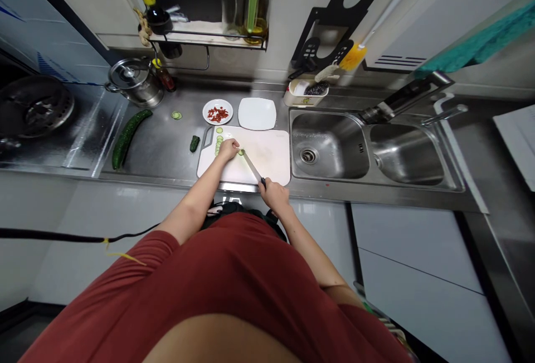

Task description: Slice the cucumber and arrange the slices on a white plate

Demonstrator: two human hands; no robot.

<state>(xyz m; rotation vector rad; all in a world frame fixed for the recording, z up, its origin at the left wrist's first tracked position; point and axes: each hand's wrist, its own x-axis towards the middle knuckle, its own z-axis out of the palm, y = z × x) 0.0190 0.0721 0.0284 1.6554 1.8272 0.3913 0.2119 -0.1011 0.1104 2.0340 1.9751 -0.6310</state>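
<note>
My left hand (228,149) presses on a cucumber piece (241,152) lying on a white plastic cutting board (267,156), and most of that piece is hidden under my fingers. My right hand (275,195) grips the black handle of a kitchen knife (252,167), whose steel blade slants up the board with its tip next to the cucumber end. A row of thin cucumber slices (218,144) lies beside my left hand. Off the board's left side are a short cucumber chunk (194,144), a whole cucumber (126,139) and two slices (176,115).
Chopped red chilli sits on a round white plate (212,112), beside a square white plate (257,114). A steel pot (134,82) and a pan (35,106) stand at left. A double steel sink (328,145) lies right; bottles stand on a rack (209,34).
</note>
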